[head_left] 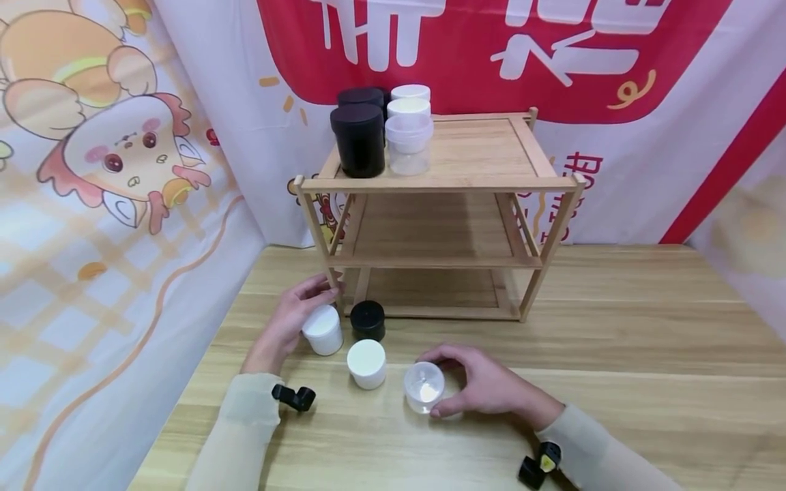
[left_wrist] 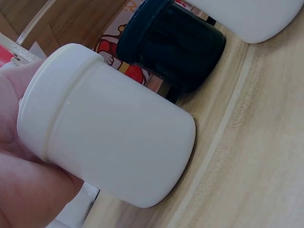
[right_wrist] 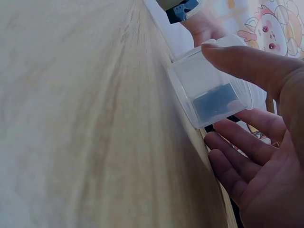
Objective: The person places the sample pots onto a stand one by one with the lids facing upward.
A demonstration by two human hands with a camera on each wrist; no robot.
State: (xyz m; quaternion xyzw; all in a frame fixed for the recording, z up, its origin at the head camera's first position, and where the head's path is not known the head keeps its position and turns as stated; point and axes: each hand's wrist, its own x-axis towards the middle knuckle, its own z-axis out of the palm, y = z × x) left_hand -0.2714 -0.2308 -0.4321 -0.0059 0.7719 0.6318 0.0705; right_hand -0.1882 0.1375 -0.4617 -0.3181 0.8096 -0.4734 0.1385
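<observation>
A white lidded jar point(head_left: 322, 330) stands on the table at the left, and my left hand point(head_left: 293, 315) rests by its far side, thumb and fingers extended past its lid toward the shelf leg. In the left wrist view that hand lies behind the lid, its fingertips hidden. My right hand point(head_left: 482, 382) holds a clear plastic jar point(head_left: 424, 387), thumb on the near side and fingers round the far side. Between the hands stand a second white jar point(head_left: 366, 364) and, behind it, a short black jar point(head_left: 368, 320).
Behind the jars stands a three-tier wooden shelf point(head_left: 430, 262). Its top tier bears black jars point(head_left: 361, 140), white jars point(head_left: 409, 107) and a clear jar point(head_left: 409, 146) at the left. Printed cloth point(head_left: 184, 68) hangs behind and at the left of the wooden table point(head_left: 645, 327).
</observation>
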